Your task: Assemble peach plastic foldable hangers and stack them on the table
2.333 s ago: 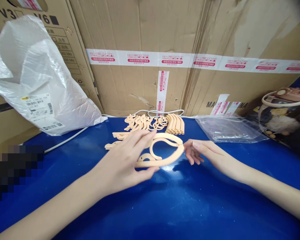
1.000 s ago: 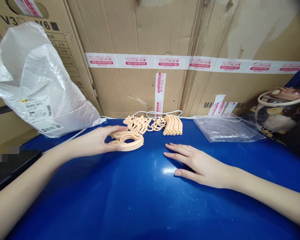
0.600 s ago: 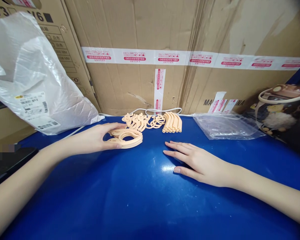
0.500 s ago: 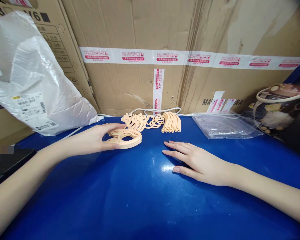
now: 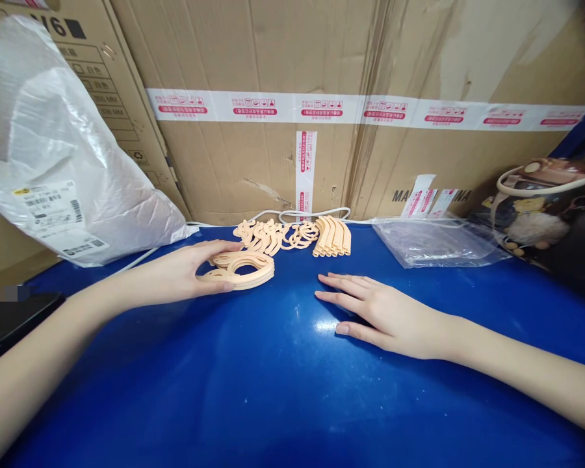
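The pile of small curved parts (image 5: pixel 268 236) lies on the blue table (image 5: pixel 283 390). Just in front of it sits a stack of beige frames (image 5: pixel 254 277). The left hand (image 5: pixel 175 273), at the pile's front left, grips the stack's left end between thumb and fingers, covering part of it. The right hand (image 5: pixel 387 316), to the pile's front right, is palm down with fingers loosely spread. A row of curved bars (image 5: pixel 332 236) stands just right of the pile. Behind the pile run a white cable (image 5: pixel 346 209) and a big carton (image 5: pixel 253 156), which closes off the back. A white parcel (image 5: pixel 78 149) leans left of the pile; a clear bag (image 5: pixel 429 246) and a brown-topped container (image 5: pixel 560 172) lie well to its right.
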Demonstrator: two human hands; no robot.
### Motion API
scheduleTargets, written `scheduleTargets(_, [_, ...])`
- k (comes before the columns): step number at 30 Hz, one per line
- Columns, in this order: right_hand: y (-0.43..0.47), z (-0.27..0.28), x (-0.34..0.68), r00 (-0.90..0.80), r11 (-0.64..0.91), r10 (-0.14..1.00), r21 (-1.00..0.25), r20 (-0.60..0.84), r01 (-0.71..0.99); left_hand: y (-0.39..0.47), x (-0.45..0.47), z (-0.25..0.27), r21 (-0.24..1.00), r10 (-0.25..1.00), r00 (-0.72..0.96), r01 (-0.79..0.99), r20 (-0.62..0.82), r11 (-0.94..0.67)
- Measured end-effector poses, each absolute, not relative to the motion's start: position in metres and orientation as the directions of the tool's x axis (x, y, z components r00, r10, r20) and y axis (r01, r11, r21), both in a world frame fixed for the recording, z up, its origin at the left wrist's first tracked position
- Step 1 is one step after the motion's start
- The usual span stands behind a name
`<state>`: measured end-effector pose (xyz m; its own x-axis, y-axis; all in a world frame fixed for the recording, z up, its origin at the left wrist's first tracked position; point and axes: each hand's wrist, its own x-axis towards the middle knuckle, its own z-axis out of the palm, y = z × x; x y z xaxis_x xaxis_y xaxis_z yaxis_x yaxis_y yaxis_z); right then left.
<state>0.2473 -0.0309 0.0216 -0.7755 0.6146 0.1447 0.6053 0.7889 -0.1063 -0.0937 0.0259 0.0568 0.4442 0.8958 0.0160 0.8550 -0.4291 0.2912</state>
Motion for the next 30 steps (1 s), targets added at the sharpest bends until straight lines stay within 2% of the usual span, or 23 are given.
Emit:
scheduleTargets(15, [-0.031,0.020,0.248,-0.775,0.790,0.613,-0.125,0.154,0.600,0.035,-0.133,0.061,0.219,0.915,0.396,0.902,-0.073,-0.372])
scheduleTargets(30, [-0.031,0.020,0.247,-0.782,0.800,0.600,-0.118,0.168,0.588,0.039,-0.131,0.063,0.247,0.903,0.404,0.899,-0.146,-0.362])
